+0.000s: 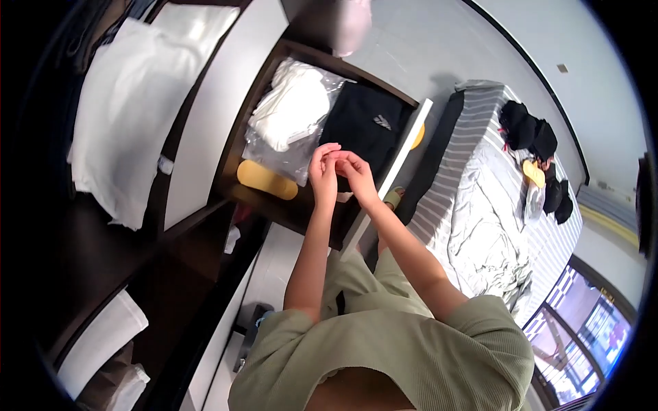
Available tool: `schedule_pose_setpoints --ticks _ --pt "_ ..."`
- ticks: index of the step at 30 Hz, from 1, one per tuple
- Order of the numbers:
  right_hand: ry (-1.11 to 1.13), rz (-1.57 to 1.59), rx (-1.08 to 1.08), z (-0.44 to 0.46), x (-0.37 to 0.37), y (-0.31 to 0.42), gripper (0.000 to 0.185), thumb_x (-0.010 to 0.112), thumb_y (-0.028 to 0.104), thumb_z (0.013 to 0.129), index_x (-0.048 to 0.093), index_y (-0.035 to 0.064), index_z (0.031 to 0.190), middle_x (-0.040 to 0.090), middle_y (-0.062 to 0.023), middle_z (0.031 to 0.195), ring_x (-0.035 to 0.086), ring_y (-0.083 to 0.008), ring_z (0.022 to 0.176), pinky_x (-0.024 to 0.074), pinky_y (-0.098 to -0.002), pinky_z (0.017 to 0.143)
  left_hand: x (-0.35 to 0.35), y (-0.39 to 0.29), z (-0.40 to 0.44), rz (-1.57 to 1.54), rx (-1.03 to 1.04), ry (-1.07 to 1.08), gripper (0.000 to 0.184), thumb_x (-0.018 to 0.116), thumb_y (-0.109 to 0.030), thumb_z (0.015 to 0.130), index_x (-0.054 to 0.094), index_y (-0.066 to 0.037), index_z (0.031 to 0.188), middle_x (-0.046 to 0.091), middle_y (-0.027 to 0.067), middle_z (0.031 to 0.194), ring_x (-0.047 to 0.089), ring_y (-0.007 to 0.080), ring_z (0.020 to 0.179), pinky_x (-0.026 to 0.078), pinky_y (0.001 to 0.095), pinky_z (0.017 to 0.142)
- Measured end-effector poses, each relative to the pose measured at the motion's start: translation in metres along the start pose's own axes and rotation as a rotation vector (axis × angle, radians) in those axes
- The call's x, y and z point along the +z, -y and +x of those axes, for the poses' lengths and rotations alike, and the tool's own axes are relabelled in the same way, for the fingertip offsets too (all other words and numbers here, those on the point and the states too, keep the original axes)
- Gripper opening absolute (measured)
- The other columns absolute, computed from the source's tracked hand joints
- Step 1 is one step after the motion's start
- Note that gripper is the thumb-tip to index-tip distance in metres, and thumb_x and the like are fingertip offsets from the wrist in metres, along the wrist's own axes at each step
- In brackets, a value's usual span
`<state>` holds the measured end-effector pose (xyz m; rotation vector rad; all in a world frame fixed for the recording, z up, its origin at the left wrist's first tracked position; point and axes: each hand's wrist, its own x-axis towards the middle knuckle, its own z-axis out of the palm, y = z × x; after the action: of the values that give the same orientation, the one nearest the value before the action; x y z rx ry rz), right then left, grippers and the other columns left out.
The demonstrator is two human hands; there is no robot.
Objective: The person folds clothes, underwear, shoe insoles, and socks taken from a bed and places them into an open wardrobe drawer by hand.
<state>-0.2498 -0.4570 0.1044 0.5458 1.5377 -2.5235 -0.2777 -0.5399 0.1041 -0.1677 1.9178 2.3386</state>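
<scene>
My left hand (322, 173) and my right hand (354, 175) meet over an open drawer (312, 222), fingers curled inward and fingertips touching. Anything pinched between them is too small or too hidden to make out. Under and just beyond them lies a folded black garment (360, 116) with a pale striped logo. To its left, a white cloth item (291, 103) sits in or on a clear plastic bag (274, 154). A yellow oblong item (267, 180) lies along the drawer's near left side. The white drawer front (402, 156) stands to the right of my right hand.
On the left, a white cloth (130, 116) hangs over an open wardrobe compartment. A bed (480, 178) with striped bedding stands on the right, holding black caps (528, 130) and a yellow item (533, 173). Something pink (353, 27) hangs past the drawer's far end.
</scene>
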Motion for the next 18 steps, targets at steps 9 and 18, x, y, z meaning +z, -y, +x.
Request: schedule_pose_setpoints --ticks 9,18 --pt "-0.278 0.141 -0.038 -0.028 -0.086 0.056 0.02 0.042 0.009 0.089 0.055 0.0012 0.102 0.06 -0.0057 0.092 0.058 -0.0119 0.087 0.0447 -0.0248 0.082 0.1 -0.004 -0.018 -0.005 -0.136 0.257 0.016 0.042 0.001 0.086 0.052 0.004 0.098 0.057 0.0086 0.093 0.057 0.0124 0.08 0.045 0.022 0.074" --pt "-0.395 0.242 -0.057 -0.066 -0.188 0.071 0.018 0.042 0.008 0.088 0.057 0.0021 0.098 0.061 -0.0035 0.087 0.058 -0.0101 0.081 0.0454 -0.0228 0.076 0.192 0.028 -0.054 0.07 -0.262 0.458 0.026 0.036 0.004 0.084 0.05 0.005 0.106 0.056 0.0111 0.103 0.058 0.0146 0.086 0.045 0.0244 0.079"
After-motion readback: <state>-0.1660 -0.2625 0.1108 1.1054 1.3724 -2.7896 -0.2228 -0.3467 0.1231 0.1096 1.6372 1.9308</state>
